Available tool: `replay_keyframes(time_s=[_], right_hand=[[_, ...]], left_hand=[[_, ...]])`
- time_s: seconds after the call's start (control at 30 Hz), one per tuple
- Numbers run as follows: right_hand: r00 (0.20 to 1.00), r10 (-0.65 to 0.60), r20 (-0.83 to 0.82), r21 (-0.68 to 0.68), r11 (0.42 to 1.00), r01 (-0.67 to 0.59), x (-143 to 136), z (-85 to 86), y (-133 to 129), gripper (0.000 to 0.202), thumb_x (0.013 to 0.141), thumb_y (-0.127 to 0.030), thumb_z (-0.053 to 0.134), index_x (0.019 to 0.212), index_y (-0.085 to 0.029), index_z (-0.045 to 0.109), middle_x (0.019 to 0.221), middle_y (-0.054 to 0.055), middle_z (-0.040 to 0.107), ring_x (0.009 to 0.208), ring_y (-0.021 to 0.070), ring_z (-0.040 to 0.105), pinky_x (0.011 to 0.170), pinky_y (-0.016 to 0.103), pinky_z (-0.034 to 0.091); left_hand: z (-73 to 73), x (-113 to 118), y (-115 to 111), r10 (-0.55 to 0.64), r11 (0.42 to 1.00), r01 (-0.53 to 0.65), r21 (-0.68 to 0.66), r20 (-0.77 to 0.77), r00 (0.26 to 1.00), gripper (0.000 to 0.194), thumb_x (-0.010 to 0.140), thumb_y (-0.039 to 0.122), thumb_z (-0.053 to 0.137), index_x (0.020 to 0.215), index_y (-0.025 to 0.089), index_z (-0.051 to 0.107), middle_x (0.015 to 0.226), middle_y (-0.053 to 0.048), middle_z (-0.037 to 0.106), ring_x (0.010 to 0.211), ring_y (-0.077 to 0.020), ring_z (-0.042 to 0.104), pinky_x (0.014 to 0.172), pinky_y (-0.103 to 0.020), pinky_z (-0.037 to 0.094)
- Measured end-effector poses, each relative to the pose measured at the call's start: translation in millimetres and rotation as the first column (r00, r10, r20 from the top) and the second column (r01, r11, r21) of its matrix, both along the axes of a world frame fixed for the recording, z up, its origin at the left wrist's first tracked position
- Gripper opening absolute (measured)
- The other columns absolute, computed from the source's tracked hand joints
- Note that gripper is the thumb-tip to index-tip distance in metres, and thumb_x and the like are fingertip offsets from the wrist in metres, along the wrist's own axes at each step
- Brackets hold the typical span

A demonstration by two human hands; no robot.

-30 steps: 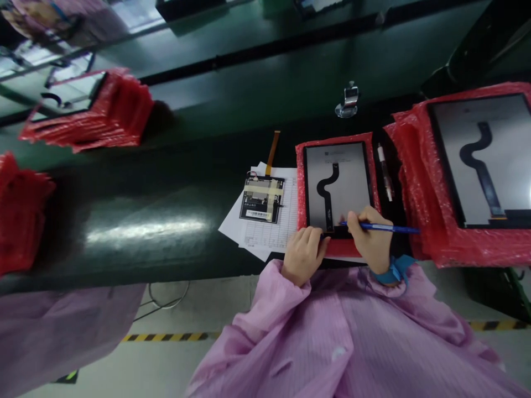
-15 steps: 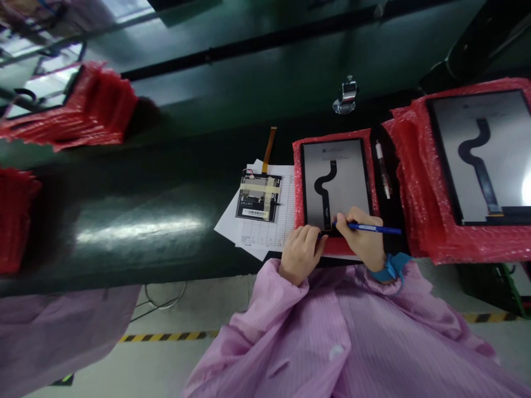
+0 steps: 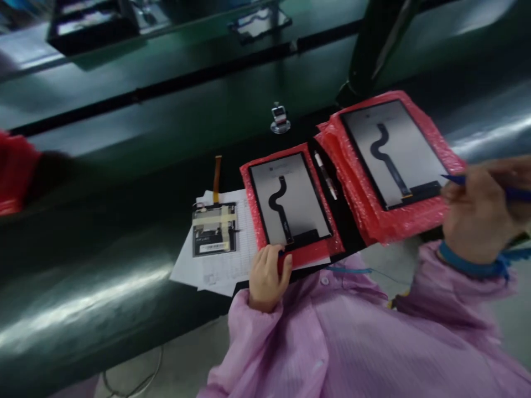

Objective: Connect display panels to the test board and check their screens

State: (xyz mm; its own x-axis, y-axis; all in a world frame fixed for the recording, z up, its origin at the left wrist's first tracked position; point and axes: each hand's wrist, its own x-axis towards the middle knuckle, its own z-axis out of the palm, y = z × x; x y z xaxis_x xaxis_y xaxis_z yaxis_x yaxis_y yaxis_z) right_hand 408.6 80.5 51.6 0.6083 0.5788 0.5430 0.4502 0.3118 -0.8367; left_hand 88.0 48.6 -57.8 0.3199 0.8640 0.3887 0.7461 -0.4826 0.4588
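A display panel [image 3: 298, 199] with a wavy black flex cable lies face down on red bubble wrap [image 3: 259, 226]. At its lower left edge rests my left hand [image 3: 267, 273], fingers curled around a small dark blue piece that looks like a pen cap [image 3: 281, 253]. My right hand [image 3: 477, 213], blurred, is raised off to the right and closed around a blue pen [image 3: 454, 179], its point facing left. Behind that hand, a second panel [image 3: 404, 160] of the same kind tops a stack of red bubble wrap sleeves [image 3: 352, 202].
Left of the middle panel, a taped circuit module [image 3: 214, 229] with an orange ribbon sits on printed sheets [image 3: 244, 251]. A white pen [image 3: 326, 174] lies between the panels. Beyond stand a small chrome fitting [image 3: 280, 119] and a dark post [image 3: 369, 50].
My right hand has lifted the pen from the middle panel and swung right, beside the stacked panel. My left hand stays at the panel's edge. The view has turned to the right.
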Motion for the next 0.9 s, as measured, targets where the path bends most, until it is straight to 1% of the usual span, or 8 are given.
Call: replay_keyframes(time_s=[0.1,0.17,0.27,0.5,0.67,0.77,0.83,0.9], right_hand=[[0.983,-0.075,0.169,-0.216,0.970,0.111,37.4,-12.7,17.0,0.032,0.087,-0.029,0.073,0.063,-0.027,0.051,0.057,-0.004,0.047,0.048,0.0116,0.049,0.050,0.032,0.036],[0.977,-0.032,0.209,-0.288,0.953,0.093,51.7,-23.5,25.9,0.040,0.083,-0.022,0.073,0.055,-0.026,0.045,0.049,-0.005,0.045,0.044,0.0106,0.048,0.049,0.031,0.035],[0.973,-0.004,0.232,-0.314,0.946,0.078,55.8,-33.3,31.8,0.041,0.080,-0.018,0.072,0.052,-0.025,0.042,0.044,-0.007,0.045,0.041,0.0096,0.043,0.048,0.030,0.035],[0.960,0.031,0.279,-0.363,0.929,0.076,52.8,-36.2,31.1,0.043,0.079,-0.022,0.072,0.052,-0.026,0.039,0.045,-0.006,0.043,0.043,0.0106,0.040,0.048,0.031,0.033],[0.964,-0.012,0.265,-0.325,0.940,0.101,52.7,-36.8,29.3,0.043,0.077,-0.022,0.074,0.052,-0.026,0.039,0.047,-0.006,0.040,0.045,0.0103,0.038,0.048,0.031,0.029],[0.998,-0.021,0.064,-0.167,0.985,0.031,38.7,-25.8,15.2,0.040,0.083,-0.022,0.071,0.058,-0.028,0.040,0.048,-0.007,0.038,0.043,0.0103,0.038,0.047,0.032,0.029],[0.992,0.044,-0.115,0.001,0.999,-0.044,21.3,-15.8,0.1,0.035,0.090,-0.027,0.068,0.064,-0.029,0.043,0.048,-0.008,0.035,0.041,0.0109,0.032,0.045,0.033,0.028],[0.958,0.191,-0.212,0.087,0.981,-0.176,-1.3,-8.4,-15.4,0.029,0.092,-0.037,0.069,0.070,-0.029,0.052,0.050,-0.007,0.036,0.041,0.0116,0.030,0.044,0.032,0.029]], left_hand=[[-0.2,-2.4,0.4,-0.026,1.000,0.026,0.002,-0.001,1.000,0.018,0.107,0.027,0.040,0.104,0.020,0.056,0.090,-0.005,0.069,0.084,-0.0212,0.065,0.077,-0.032,0.051],[0.1,-3.1,0.7,-0.031,1.000,0.032,-0.001,0.009,0.999,0.017,0.107,0.024,0.040,0.105,0.020,0.057,0.090,-0.005,0.069,0.085,-0.0209,0.065,0.078,-0.031,0.051],[1.0,-3.3,0.7,-0.035,0.999,0.035,-0.002,0.029,0.999,0.017,0.106,0.021,0.040,0.103,0.020,0.057,0.088,-0.004,0.068,0.082,-0.0199,0.065,0.077,-0.030,0.051],[-0.9,-3.9,-0.5,-0.003,0.998,0.005,-0.061,0.037,0.999,0.018,0.104,0.023,0.041,0.100,0.021,0.059,0.087,-0.005,0.069,0.082,-0.0208,0.067,0.076,-0.033,0.052],[-1.6,-6.4,-1.2,-0.005,0.996,0.016,-0.088,0.121,0.993,0.019,0.105,0.023,0.040,0.104,0.020,0.059,0.091,-0.005,0.070,0.085,-0.0197,0.067,0.078,-0.032,0.053],[2.0,-9.4,-6.7,0.012,0.995,0.011,-0.100,0.221,0.975,0.022,0.107,0.024,0.038,0.110,0.019,0.059,0.101,-0.008,0.071,0.094,-0.0199,0.069,0.084,-0.033,0.055],[7.8,-9.3,-13.8,0.032,0.994,0.000,-0.110,0.283,0.959,0.025,0.108,0.028,0.037,0.112,0.019,0.060,0.100,-0.008,0.071,0.091,-0.0193,0.069,0.082,-0.032,0.055],[16.2,-5.7,-21.7,0.041,0.982,0.028,-0.187,0.356,0.934,0.030,0.109,0.035,0.037,0.112,0.020,0.063,0.087,-0.004,0.069,0.077,-0.0168,0.067,0.071,-0.028,0.054]])
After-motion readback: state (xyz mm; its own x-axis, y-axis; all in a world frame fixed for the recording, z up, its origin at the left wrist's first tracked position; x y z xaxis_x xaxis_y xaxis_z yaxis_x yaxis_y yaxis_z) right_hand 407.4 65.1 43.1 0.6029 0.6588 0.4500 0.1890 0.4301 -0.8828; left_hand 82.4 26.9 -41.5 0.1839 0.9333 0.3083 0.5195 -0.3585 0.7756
